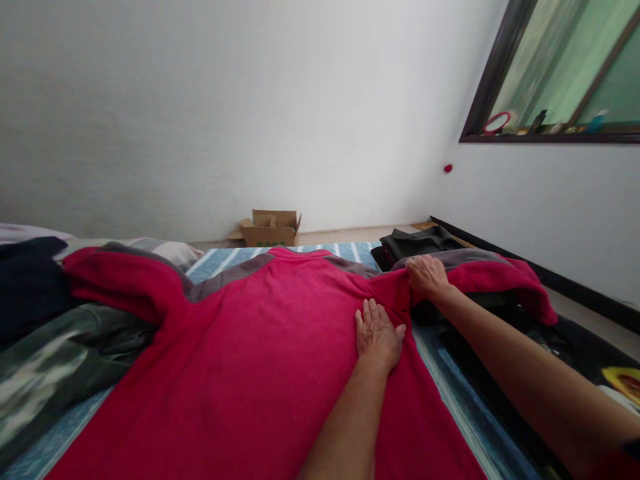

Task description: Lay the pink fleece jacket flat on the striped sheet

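Pressing my flat, open left hand (377,333) on the red top (240,360)
My right hand (426,275) pinches its soft, floppy right sleeve (493,277)

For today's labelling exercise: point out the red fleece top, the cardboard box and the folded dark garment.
red fleece top (260,347), head view, middle of its body
cardboard box (271,229), head view, front wall
folded dark garment (417,243), head view, top surface
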`<state>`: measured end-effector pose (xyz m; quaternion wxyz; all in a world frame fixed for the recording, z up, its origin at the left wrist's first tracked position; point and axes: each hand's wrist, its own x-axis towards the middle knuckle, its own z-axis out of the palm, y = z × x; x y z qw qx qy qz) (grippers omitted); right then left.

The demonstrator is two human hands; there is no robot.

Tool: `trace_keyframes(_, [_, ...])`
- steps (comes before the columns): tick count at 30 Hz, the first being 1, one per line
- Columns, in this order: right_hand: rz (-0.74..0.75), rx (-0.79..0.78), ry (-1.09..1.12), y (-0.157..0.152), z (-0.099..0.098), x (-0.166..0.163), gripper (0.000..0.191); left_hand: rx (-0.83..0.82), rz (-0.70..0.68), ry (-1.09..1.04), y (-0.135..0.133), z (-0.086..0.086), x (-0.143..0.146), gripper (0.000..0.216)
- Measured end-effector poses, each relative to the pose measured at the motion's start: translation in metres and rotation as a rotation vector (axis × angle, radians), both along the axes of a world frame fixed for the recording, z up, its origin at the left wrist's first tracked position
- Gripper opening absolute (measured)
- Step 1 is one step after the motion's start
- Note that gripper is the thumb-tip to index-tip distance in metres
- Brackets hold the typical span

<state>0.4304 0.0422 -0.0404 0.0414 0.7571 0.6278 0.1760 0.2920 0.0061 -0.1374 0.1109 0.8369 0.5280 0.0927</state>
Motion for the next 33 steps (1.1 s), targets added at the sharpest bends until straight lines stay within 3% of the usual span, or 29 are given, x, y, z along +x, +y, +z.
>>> trace_keyframes(6, [0.017,0.003,0.028,0.003,0.003,-0.009,0.032,-0.032,-0.008,0.041,0.002,0.003,0.000,0.069])
trace_keyframes(10, [0.166,0.014,0.070,0.006,0.000,-0.031,0.034,-0.063,-0.009,0.074,0.003,0.007,0.001,0.070])
trace_keyframes(14, [0.353,-0.093,0.194,0.019,-0.027,-0.049,0.027,-0.078,-0.020,0.083,0.004,0.008,0.001,0.071])
trace_keyframes(18, [0.409,-0.156,0.318,0.035,-0.060,-0.047,0.027,-0.079,0.000,0.041,0.003,0.010,0.000,0.073])
trace_keyframes(21, [0.423,-0.139,0.378,0.039,-0.072,-0.040,0.030,-0.085,0.005,0.010,0.001,0.011,-0.001,0.073])
trace_keyframes(26, [0.397,-0.103,0.415,0.039,-0.064,-0.038,0.028,-0.103,0.022,-0.008,-0.001,0.011,-0.001,0.072])
trace_keyframes(33, [0.218,0.018,0.400,0.066,-0.050,-0.042,0.032,-0.083,0.004,0.018,-0.001,0.009,-0.003,0.070])
